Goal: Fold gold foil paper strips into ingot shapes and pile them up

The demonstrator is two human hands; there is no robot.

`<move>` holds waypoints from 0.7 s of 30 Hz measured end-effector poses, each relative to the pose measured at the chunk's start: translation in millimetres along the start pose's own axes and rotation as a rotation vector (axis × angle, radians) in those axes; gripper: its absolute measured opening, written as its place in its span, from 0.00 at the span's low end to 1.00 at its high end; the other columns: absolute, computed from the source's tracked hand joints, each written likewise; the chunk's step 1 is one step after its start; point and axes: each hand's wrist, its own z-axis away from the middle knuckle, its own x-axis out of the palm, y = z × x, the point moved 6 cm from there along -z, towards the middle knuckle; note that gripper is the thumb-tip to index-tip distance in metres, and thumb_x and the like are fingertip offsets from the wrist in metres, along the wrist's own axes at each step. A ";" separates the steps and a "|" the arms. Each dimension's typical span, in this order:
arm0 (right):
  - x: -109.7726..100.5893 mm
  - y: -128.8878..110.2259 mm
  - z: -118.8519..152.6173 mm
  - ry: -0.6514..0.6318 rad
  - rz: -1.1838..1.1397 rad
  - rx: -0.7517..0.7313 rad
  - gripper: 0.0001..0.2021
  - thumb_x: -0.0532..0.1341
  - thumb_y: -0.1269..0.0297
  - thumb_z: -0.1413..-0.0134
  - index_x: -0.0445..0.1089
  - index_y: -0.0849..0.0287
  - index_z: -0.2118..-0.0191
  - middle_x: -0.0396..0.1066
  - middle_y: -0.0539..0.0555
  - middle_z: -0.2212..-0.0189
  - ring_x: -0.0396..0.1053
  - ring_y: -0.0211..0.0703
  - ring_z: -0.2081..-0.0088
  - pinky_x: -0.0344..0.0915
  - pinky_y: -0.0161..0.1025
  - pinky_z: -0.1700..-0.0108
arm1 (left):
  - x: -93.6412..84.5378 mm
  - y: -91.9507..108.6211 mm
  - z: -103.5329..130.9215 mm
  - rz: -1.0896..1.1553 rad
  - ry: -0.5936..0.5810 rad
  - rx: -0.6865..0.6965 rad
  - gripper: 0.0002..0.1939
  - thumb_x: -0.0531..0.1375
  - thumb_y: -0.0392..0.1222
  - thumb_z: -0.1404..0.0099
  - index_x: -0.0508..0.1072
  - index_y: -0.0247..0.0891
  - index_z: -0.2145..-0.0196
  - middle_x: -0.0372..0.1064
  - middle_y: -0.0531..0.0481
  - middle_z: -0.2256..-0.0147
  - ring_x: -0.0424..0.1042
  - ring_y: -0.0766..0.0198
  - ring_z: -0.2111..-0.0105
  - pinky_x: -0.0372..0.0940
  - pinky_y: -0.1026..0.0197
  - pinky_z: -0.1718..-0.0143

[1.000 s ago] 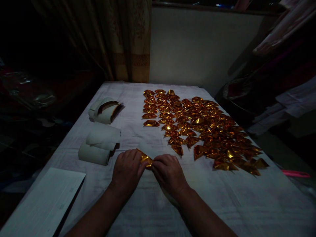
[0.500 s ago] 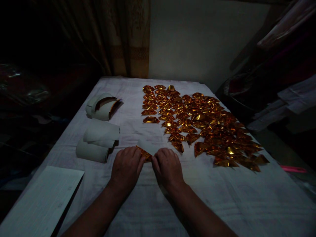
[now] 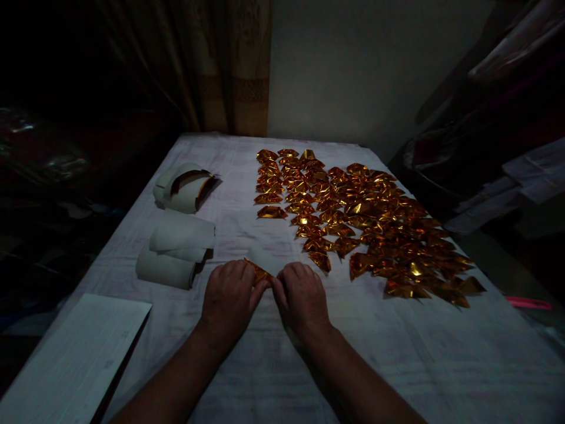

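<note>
Between my two hands is a piece of gold foil paper [image 3: 261,275], partly folded, with a pale sheet edge showing just behind it. My left hand [image 3: 228,297] grips its left side, fingers curled over it and thumb pressed near the middle. On the other side, my right hand [image 3: 303,299] pinches the right end with thumb and curled fingers. Most of the foil is covered by my fingers. Many folded gold foil pieces [image 3: 318,203] lie in rows beyond my hands and to the right.
Curved pale sheets [image 3: 165,268] lie left of my hands, with more curled sheets [image 3: 183,191] behind them. A flat white board or pad [image 3: 83,353] rests at the near left. The table wears a pale cloth [image 3: 375,365]. Behind hangs a curtain [image 3: 247,88]; a pink object [image 3: 529,303] is at right.
My left thumb has slid a little to the right along the foil, closer to my right thumb. Both hands keep their grip. The whole view has shifted slightly.
</note>
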 end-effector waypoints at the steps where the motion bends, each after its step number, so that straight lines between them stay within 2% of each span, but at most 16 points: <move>1: 0.5 0.2 -0.1 -0.004 0.000 0.005 0.10 0.58 0.61 0.34 0.66 0.55 0.68 0.68 0.54 0.69 0.63 0.48 0.65 0.54 0.43 0.62 | 0.6 -0.1 0.2 -0.005 -0.001 -0.002 0.11 0.58 0.48 0.30 0.70 0.37 0.65 0.70 0.46 0.67 0.68 0.53 0.63 0.61 0.52 0.61; 9: 2.1 1.4 -0.7 -0.012 -0.008 0.031 0.07 0.59 0.64 0.36 0.67 0.56 0.67 0.68 0.53 0.69 0.64 0.47 0.64 0.54 0.42 0.61 | -0.4 1.8 0.2 0.000 0.018 -0.018 0.08 0.57 0.44 0.31 0.71 0.37 0.64 0.70 0.44 0.66 0.69 0.51 0.62 0.61 0.51 0.60; 21: -0.8 1.3 -2.5 -0.019 -0.057 0.045 0.07 0.61 0.61 0.38 0.67 0.55 0.68 0.68 0.52 0.69 0.64 0.46 0.64 0.54 0.41 0.61 | 0.3 2.2 1.4 0.010 0.022 -0.032 0.06 0.58 0.42 0.32 0.71 0.37 0.64 0.70 0.45 0.66 0.69 0.52 0.62 0.61 0.51 0.59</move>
